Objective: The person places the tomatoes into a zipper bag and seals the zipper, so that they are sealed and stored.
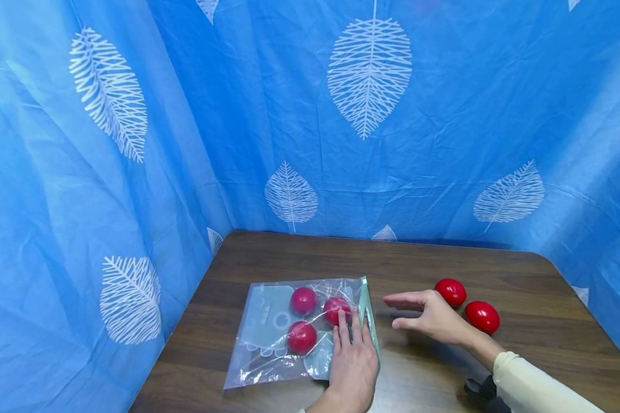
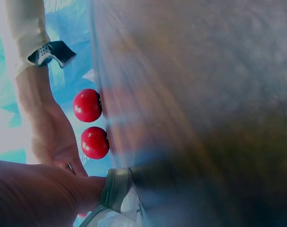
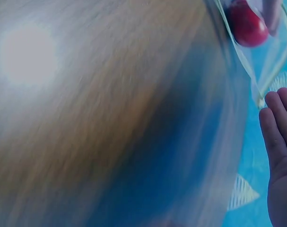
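A clear zip bag (image 1: 260,367) with a green-edged mouth lies flat on the table, holding three glossy red balls (image 1: 302,337) that look like tomatoes. My left hand (image 1: 355,367) rests at the bag's mouth, its fingers stretched toward the nearest ball (image 1: 336,310). Whether those fingers lie inside the bag or over its film, I cannot tell; the thumb is hidden. To the right, my right hand (image 1: 439,318) hovers with fingers extended, thumb apart and nothing held. Just beyond it sit two more red balls (image 1: 482,317), also seen in the left wrist view (image 2: 95,143).
The brown wooden table (image 1: 413,258) reaches back to a blue curtain (image 1: 434,115) with white leaf prints. A dark strap-like thing (image 1: 480,390) shows beside the right sleeve. The bag's mouth gapes in the right wrist view.
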Tool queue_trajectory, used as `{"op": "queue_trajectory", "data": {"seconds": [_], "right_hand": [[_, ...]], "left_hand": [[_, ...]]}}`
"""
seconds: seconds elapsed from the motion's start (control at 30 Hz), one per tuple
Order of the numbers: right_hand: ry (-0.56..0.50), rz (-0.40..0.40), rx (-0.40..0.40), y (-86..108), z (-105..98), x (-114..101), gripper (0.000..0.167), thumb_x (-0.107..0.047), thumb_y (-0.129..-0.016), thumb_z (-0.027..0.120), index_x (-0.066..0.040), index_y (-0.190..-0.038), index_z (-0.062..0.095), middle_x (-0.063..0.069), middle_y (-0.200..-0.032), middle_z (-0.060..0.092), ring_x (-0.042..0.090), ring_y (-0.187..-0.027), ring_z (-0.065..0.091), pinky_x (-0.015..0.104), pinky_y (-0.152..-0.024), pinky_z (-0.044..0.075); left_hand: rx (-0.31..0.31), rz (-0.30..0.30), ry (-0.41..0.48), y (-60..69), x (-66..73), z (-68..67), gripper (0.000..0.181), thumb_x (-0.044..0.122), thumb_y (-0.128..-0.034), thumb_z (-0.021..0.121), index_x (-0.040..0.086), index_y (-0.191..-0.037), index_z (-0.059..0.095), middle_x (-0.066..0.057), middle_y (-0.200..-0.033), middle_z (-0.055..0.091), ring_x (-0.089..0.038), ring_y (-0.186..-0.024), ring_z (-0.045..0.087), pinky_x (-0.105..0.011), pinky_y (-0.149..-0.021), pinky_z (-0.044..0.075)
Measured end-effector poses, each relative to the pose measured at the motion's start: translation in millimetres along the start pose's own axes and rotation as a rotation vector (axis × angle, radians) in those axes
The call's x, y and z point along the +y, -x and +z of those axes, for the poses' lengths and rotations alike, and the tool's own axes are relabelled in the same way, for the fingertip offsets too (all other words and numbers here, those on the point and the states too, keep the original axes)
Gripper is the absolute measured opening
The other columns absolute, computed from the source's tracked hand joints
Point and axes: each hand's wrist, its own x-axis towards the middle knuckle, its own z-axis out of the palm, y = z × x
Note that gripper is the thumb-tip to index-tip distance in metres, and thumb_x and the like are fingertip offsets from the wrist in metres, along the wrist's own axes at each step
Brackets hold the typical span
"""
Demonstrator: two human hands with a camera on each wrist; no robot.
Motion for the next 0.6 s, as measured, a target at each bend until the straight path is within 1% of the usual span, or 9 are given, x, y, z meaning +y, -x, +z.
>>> {"op": "queue_trajectory", "data": {"seconds": [0.07, 0.13, 0.2, 0.33, 0.4, 0.43, 0.53, 0.6], "right_hand": [[0.011, 0.013, 0.015, 8.1, -8.8, -0.4, 0.055, -0.025, -0.092, 0.09, -0.014, -0.143, 0.073, 0.008, -0.14, 0.076, 0.026, -0.127, 0.075, 0.053, -0.102, 0.062], [0.017, 0.023, 0.035, 16.3, -16.9, -0.1, 0.055, -0.024, -0.091, 0.091, -0.014, -0.143, 0.073, 0.007, -0.14, 0.076, 0.02, -0.127, 0.075, 0.05, -0.102, 0.063], [0.021, 0.037, 0.057, 24.5, -24.6, 0.4, 0.055, -0.023, -0.091, 0.091, -0.015, -0.142, 0.074, 0.005, -0.139, 0.077, 0.012, -0.125, 0.075, 0.043, -0.101, 0.064], [0.017, 0.057, 0.091, 40.5, -39.0, 2.9, 0.054, -0.019, -0.09, 0.092, -0.015, -0.141, 0.075, 0.004, -0.137, 0.078, -0.002, -0.123, 0.071, 0.026, -0.099, 0.06], [0.016, 0.059, 0.093, 48.8, -45.8, 3.4, 0.053, -0.018, -0.091, 0.091, -0.013, -0.141, 0.074, 0.005, -0.137, 0.078, -0.005, -0.123, 0.069, 0.022, -0.098, 0.059], [0.013, 0.06, 0.096, 52.9, -49.2, 3.5, 0.052, -0.017, -0.091, 0.09, -0.012, -0.141, 0.074, 0.006, -0.136, 0.078, -0.006, -0.124, 0.068, 0.021, -0.097, 0.059], [-0.005, 0.064, 0.102, 64.9, -59.1, 2.3, 0.052, -0.014, -0.092, 0.089, -0.01, -0.141, 0.073, 0.009, -0.136, 0.078, -0.009, -0.122, 0.068, 0.022, -0.094, 0.061], [-0.013, 0.06, 0.109, 72.3, -65.1, 2.2, 0.052, -0.011, -0.092, 0.089, -0.008, -0.141, 0.073, 0.008, -0.135, 0.079, -0.011, -0.123, 0.066, 0.022, -0.092, 0.062]], "left_hand": [[0.005, -0.001, -0.002, 0.9, 0.1, -0.3, 0.076, 0.026, -0.0905, 0.088, 0.008, -0.158, 0.057, -0.016, -0.173, 0.043, -0.045, -0.16, 0.042, -0.053, -0.122, 0.049], [0.014, 0.0, -0.011, 1.5, 0.2, -0.1, 0.075, 0.024, -0.0911, 0.087, 0.007, -0.157, 0.057, -0.016, -0.173, 0.044, -0.045, -0.159, 0.042, -0.053, -0.121, 0.049], [0.019, -0.001, -0.016, 1.8, 0.4, 0.1, 0.074, 0.023, -0.0913, 0.087, 0.007, -0.157, 0.058, -0.016, -0.173, 0.044, -0.045, -0.159, 0.043, -0.053, -0.121, 0.05], [0.023, -0.003, -0.011, 2.3, 0.0, 0.4, 0.081, 0.024, -0.085, 0.092, 0.007, -0.156, 0.058, -0.016, -0.172, 0.045, -0.045, -0.159, 0.043, -0.053, -0.121, 0.05], [0.03, -0.001, -0.01, 2.9, -0.4, 0.7, 0.083, 0.024, -0.0821, 0.094, 0.007, -0.155, 0.059, -0.017, -0.172, 0.045, -0.046, -0.158, 0.043, -0.053, -0.12, 0.051], [0.032, 0.001, -0.01, 3.1, -0.7, 0.9, 0.085, 0.025, -0.0799, 0.096, 0.007, -0.155, 0.06, -0.017, -0.172, 0.046, -0.046, -0.158, 0.044, -0.053, -0.12, 0.051], [0.04, 0.009, -0.012, 3.8, -1.4, 1.3, 0.088, 0.026, -0.0778, 0.097, 0.007, -0.155, 0.06, -0.017, -0.171, 0.046, -0.046, -0.158, 0.044, -0.053, -0.119, 0.052], [0.037, 0.013, -0.01, 3.8, -1.9, 1.4, 0.091, 0.027, -0.075, 0.099, 0.007, -0.155, 0.06, -0.017, -0.172, 0.045, -0.046, -0.158, 0.044, -0.053, -0.119, 0.052]]}}
